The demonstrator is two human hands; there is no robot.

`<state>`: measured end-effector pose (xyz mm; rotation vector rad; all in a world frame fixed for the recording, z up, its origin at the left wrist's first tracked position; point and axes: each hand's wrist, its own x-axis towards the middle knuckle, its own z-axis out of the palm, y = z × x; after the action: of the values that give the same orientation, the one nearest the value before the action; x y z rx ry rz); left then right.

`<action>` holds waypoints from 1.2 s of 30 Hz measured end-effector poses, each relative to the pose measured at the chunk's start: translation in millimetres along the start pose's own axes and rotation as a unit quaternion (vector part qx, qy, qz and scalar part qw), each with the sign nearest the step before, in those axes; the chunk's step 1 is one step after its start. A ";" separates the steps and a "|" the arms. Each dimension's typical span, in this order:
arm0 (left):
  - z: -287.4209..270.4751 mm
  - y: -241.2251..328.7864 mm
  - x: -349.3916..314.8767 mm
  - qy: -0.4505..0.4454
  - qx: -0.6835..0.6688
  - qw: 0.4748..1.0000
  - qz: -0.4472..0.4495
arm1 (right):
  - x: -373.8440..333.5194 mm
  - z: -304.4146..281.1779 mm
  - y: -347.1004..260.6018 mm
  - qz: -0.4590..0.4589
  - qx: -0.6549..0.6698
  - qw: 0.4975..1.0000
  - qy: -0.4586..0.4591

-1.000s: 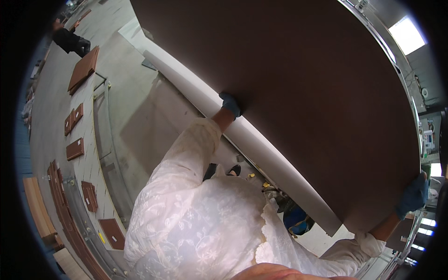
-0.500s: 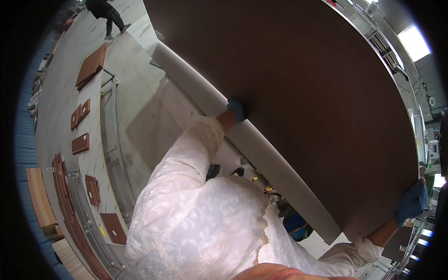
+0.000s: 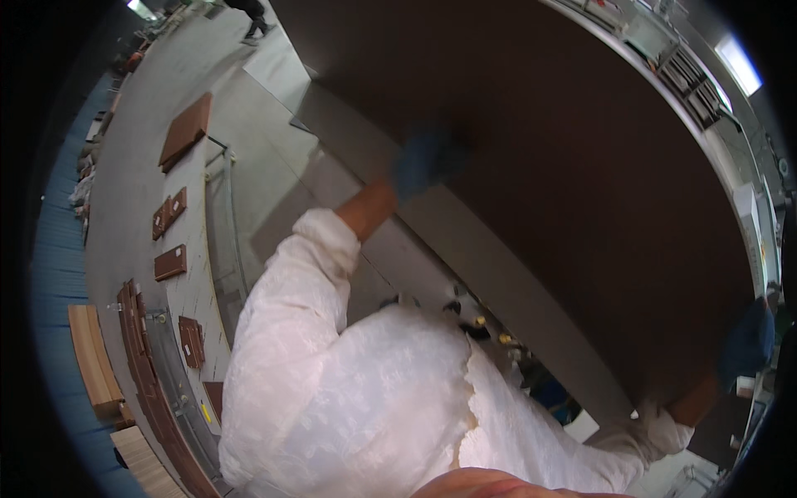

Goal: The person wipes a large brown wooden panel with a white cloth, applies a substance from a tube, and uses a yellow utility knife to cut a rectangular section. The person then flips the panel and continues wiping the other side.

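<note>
A large dark brown panel (image 3: 531,158) fills the upper right, slanting across in front of me. Along its near side runs a pale grey band (image 3: 506,257); whether it belongs to the panel cannot be told. My left hand (image 3: 425,162), in a blue glove, is over the near edge of the panel, smeared by motion, so its fingers do not show clearly. At the panel's right end my right hand (image 3: 747,344), also blue-gloved, is closed round the edge, its fingertips partly hidden.
To the left, a long pale board (image 3: 193,282) carries several small brown panels (image 3: 170,262). Long brown strips (image 3: 149,382) lie beyond it, near a blue curtain (image 3: 62,274). A person's legs (image 3: 253,21) show far off at the top. Shelving and equipment (image 3: 689,79) line the upper right.
My left hand has shifted up and inward from the panel's near edge, now blurred. My right hand stays at the right end. The view has swung, and the far person sits higher in it.
</note>
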<state>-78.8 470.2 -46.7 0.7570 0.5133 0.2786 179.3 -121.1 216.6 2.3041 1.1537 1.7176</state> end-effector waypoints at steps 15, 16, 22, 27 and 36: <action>41.7 164.8 -199.9 0.003 -0.053 0.994 0.097 | -48.4 -165.6 -94.6 0.084 0.012 0.996 0.003; 36.8 167.2 -210.8 0.012 -0.071 0.993 0.090 | -58.1 -182.3 -105.7 0.101 0.036 0.994 0.016; -33.4 157.9 -294.0 -0.087 -0.098 0.989 0.069 | -139.2 -299.8 -218.5 0.103 -0.014 0.995 -0.008; -139.1 81.8 -363.1 0.122 -0.163 0.977 -0.057 | -245.9 -388.0 -359.0 0.239 0.036 0.956 -0.169; -297.9 -70.2 -368.7 0.237 -0.223 0.928 -0.179 | -372.7 -403.7 -544.3 0.545 -0.048 0.818 -0.179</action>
<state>-545.0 440.0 -153.6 0.1346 0.9937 0.2246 -488.6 -97.4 -172.6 3.2424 -0.4676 1.2508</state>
